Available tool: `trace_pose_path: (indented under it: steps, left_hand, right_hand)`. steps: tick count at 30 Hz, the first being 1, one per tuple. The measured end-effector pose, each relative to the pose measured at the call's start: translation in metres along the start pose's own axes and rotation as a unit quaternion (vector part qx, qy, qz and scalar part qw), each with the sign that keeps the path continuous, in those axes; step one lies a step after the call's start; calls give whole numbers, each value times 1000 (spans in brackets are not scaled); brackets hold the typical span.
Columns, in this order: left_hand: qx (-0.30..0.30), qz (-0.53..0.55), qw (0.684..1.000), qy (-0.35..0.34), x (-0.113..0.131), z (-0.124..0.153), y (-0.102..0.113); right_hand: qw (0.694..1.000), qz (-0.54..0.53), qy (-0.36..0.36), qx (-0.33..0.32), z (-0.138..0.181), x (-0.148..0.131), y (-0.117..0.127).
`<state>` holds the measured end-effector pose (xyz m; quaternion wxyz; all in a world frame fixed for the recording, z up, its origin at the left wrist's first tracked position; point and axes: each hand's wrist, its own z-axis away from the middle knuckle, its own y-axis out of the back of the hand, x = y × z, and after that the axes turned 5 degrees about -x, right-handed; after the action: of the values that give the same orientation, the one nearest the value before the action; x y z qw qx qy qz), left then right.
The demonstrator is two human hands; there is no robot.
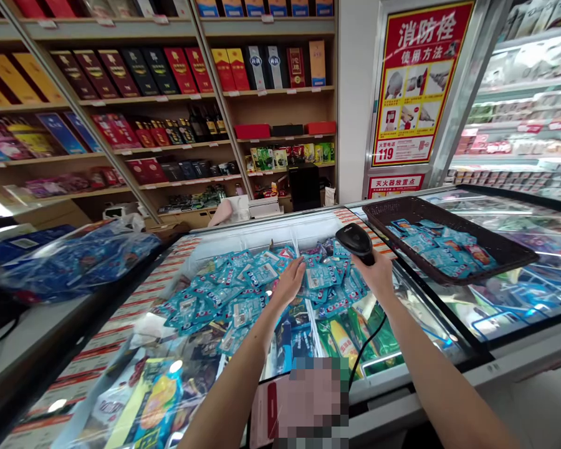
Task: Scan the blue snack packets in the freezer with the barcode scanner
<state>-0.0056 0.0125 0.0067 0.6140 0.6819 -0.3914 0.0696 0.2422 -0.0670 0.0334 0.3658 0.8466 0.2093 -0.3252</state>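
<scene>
My right hand (378, 274) is wrapped round the grip of a black barcode scanner (355, 242), its head aimed at a heap of small blue packets (243, 287) inside an open chest freezer (243, 237). A black cable runs down from the scanner. My left hand (290, 280) reaches into the heap, fingers curled down onto a blue packet (315, 275); whether it grips the packet I cannot make out.
A dark brown basket (430, 209) with more blue packets rests on the freezer's glass lid at the right. A plastic bag of blue packets (75, 255) lies at the left. Shelves of boxed goods stand behind, a chilled cabinet at the far right.
</scene>
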Motion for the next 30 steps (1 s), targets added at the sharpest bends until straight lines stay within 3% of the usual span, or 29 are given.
trace_pose_path:
  steps: [4, 10, 17, 24, 30]
  left_hand:
    - [34, -14, 999, 31, -13, -5, 3]
    - [23, -19, 999, 41, -25, -10, 9]
    - [116, 66, 988, 77, -26, -7, 23]
    - [243, 224, 937, 113, -40, 23, 45]
    - [273, 363, 885, 103, -45, 52, 54]
  right_hand:
    - [1000, 11, 16, -10, 4, 0, -2]
    - [997, 56, 42, -37, 8, -3, -4]
    - [989, 113, 72, -57, 15, -9, -10]
    - [968, 169, 139, -121, 15, -32, -4]
    - [937, 202, 229, -170, 19, -67, -10]
